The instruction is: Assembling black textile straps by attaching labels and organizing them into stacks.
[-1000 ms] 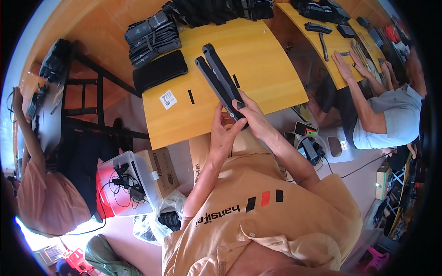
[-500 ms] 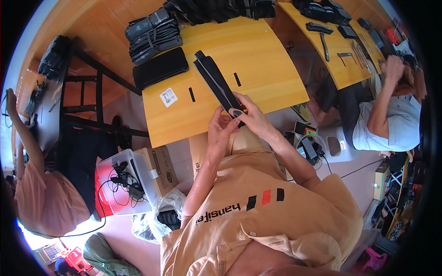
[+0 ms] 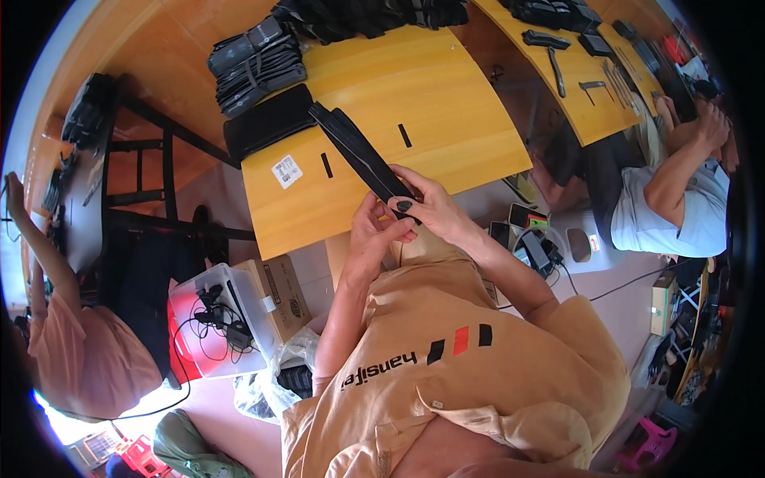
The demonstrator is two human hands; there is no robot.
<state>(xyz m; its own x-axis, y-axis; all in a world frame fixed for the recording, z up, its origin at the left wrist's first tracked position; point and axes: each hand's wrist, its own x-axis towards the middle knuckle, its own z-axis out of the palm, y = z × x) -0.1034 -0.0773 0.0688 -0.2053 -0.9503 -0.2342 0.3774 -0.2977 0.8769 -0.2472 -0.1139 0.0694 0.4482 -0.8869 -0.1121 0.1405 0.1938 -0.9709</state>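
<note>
The near end of a long black strap is pinched between the left hand and the right hand, both closed on it at the front edge of the wooden table. The strap is stretched diagonally across the tabletop toward a flat black case. 2 small black pieces are seen lying on the table beside it.

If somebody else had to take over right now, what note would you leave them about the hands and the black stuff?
Left hand: fingers pinch the near end of the long black strap piece.
Right hand: grips the same end from the other side.
The strap piece lies slantwise across the yellow table, its far end beside a flat black pad.
Bundled black straps are stacked at the table's far left corner, with more black pieces heaped along the far edge.
Two short black strips and a white label lie loose on the table.
</note>
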